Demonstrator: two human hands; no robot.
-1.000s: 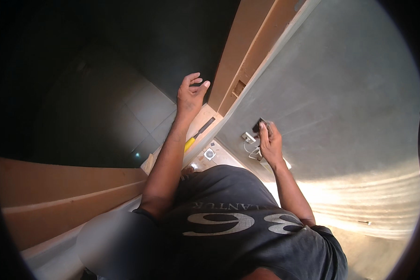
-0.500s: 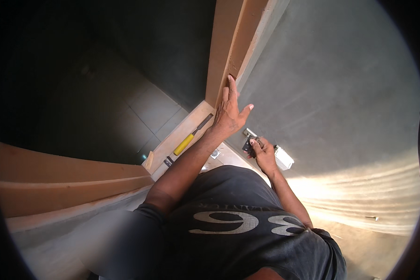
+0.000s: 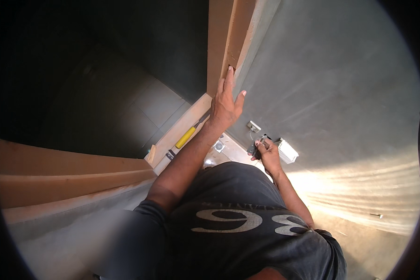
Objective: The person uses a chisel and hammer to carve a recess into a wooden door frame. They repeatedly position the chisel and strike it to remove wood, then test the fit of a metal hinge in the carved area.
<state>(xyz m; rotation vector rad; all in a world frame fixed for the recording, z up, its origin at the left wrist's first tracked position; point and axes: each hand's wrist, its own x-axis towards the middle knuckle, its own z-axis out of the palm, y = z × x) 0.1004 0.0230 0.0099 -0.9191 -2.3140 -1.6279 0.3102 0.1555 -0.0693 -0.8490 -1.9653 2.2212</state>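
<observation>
Since the frame a second ago, the left hand [image 3: 225, 107] has come out of the air onto the wooden door post [image 3: 219, 37]. It lies along the post with fingers spread, holding nothing, one fingertip at the cut notch [image 3: 231, 68]. The right hand [image 3: 269, 156] has dropped lower, well apart from the post on its right. From far off, I see it pinching a small dark piece [image 3: 259, 149], but I cannot tell just what that is.

I think the piece could slip if the pinch is loose, and drop near the floor drain [image 3: 219, 146] below the post. A thin wire [image 3: 252, 135] right of the post could catch on the busy fingers. Rough wood round the notch might poke a fingertip. The left arm could bump the yellow-handled chisel [image 3: 185, 138] if it swings.

That chisel lies on the threshold board [image 3: 172, 134] at the post's foot, with a wood block [image 3: 150, 153] at the far end. Right of the post is a smooth grey wall [image 3: 340, 84]; left of it, a dark room with floor tiles [image 3: 156, 105].
</observation>
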